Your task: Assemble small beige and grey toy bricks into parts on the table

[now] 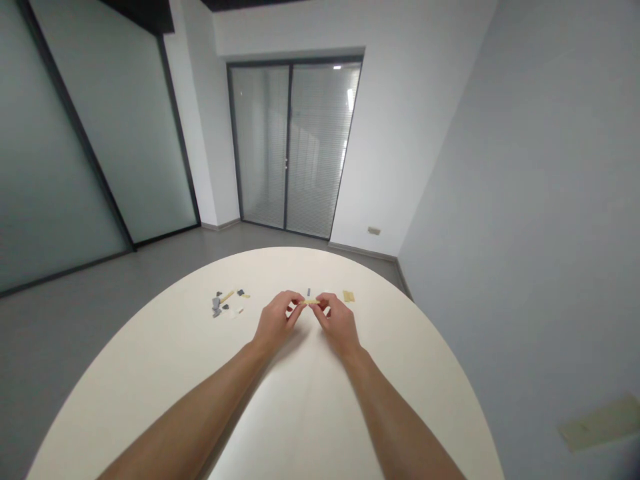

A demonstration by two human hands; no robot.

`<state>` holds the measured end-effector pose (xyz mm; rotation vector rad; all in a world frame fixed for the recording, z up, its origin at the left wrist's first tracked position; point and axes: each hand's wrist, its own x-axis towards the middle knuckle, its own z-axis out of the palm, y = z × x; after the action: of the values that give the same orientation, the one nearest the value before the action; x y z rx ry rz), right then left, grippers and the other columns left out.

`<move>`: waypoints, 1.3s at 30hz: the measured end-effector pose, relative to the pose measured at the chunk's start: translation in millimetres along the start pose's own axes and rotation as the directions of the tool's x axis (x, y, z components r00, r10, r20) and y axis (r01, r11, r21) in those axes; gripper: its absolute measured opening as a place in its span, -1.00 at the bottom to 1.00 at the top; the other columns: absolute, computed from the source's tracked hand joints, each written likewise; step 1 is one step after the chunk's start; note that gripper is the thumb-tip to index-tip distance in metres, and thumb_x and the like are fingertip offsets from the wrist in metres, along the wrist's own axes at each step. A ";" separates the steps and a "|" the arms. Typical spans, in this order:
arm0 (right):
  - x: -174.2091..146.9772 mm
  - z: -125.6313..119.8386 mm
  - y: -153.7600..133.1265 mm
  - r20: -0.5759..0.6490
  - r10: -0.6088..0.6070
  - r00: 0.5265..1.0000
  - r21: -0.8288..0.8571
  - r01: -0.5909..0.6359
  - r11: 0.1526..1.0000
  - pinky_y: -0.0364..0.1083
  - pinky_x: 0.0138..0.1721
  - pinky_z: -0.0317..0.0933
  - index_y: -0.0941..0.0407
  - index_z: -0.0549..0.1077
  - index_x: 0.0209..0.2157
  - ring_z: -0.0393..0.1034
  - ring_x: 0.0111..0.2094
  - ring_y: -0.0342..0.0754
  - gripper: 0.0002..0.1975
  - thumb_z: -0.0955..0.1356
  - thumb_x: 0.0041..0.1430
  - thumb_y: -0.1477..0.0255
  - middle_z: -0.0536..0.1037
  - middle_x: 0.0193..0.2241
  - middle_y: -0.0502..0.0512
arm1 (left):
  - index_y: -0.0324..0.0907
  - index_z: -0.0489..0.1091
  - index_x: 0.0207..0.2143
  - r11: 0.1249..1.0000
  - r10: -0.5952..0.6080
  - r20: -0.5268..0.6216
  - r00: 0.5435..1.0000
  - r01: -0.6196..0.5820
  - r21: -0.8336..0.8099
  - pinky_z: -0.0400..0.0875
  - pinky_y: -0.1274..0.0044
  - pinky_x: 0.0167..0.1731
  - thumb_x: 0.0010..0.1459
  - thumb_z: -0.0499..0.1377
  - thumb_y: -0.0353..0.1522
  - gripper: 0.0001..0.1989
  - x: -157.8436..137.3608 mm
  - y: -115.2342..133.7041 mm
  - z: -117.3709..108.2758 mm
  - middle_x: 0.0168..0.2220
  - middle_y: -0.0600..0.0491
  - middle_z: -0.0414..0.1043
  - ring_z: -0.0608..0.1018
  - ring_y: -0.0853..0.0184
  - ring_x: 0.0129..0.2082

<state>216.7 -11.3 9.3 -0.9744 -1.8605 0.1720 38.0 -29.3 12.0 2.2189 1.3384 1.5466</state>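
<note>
Between my two hands is a small, thin, pale yellow building piece (311,301), too small to make out in detail. My left hand (278,319) pinches its left end between thumb and fingertips. At its right end, my right hand (338,321) grips it the same way. Just beyond the fingertips a small grey piece (309,292) lies on the table. To the right of my right hand lies a flat yellow piece (349,296). The undersides of both hands' fingers are partly hidden.
A round cream table (310,413) fills the foreground. On its left lie several loose pieces: grey pieces (216,304), a yellow strip (227,296), a dark piece (241,292) and white ones. Beyond its far edge stand a glass door (290,147) and white walls.
</note>
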 end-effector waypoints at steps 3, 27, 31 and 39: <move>-0.1 -0.3 -0.1 0.008 0.003 1.000 -0.001 -0.003 1.000 -0.13 -0.33 0.31 0.07 0.42 -0.18 0.46 -0.35 -0.08 -0.78 0.30 0.31 0.21 0.55 -0.37 0.02 | -0.11 0.38 -0.19 1.000 -0.012 0.003 1.000 0.012 0.006 0.48 0.52 -0.30 0.30 0.10 -0.28 -0.87 -0.1 -0.2 0.0 -0.27 0.07 0.48 0.52 0.37 -0.27; 0.8 -2.9 -5.9 0.048 -0.009 0.999 -0.033 0.011 0.999 -0.14 -0.33 0.27 0.07 0.43 -0.21 0.44 -0.31 -0.08 -0.75 0.27 0.34 0.19 0.56 -0.35 0.04 | -0.12 0.41 -0.24 0.996 -0.042 0.007 0.999 0.042 0.080 0.50 0.51 -0.31 0.28 0.12 -0.25 -0.85 1.1 -0.1 -1.6 -0.28 0.07 0.50 0.53 0.35 -0.27; 1.3 -3.1 -6.6 0.042 -0.013 0.999 -0.054 0.016 0.998 -0.14 -0.32 0.26 0.07 0.42 -0.21 0.44 -0.31 -0.08 -0.76 0.27 0.35 0.20 0.55 -0.36 0.03 | -0.11 0.41 -0.23 0.997 -0.042 0.011 0.999 0.042 0.073 0.50 0.51 -0.31 0.28 0.11 -0.25 -0.85 0.6 -0.2 -1.7 -0.27 0.07 0.50 0.53 0.35 -0.26; 0.5 -1.3 -2.9 0.033 -0.004 0.999 -0.069 0.007 0.998 -0.14 -0.32 0.26 0.06 0.43 -0.19 0.45 -0.31 -0.09 -0.78 0.27 0.34 0.22 0.55 -0.35 0.02 | -0.11 0.41 -0.22 0.997 -0.016 0.010 1.000 0.015 0.073 0.50 0.51 -0.31 0.29 0.10 -0.25 -0.84 0.4 0.7 -1.8 -0.27 0.07 0.50 0.53 0.35 -0.25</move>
<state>216.1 -13.2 11.8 -1.0190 -1.9101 0.1219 37.0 -30.0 13.4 2.2499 1.4279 1.5028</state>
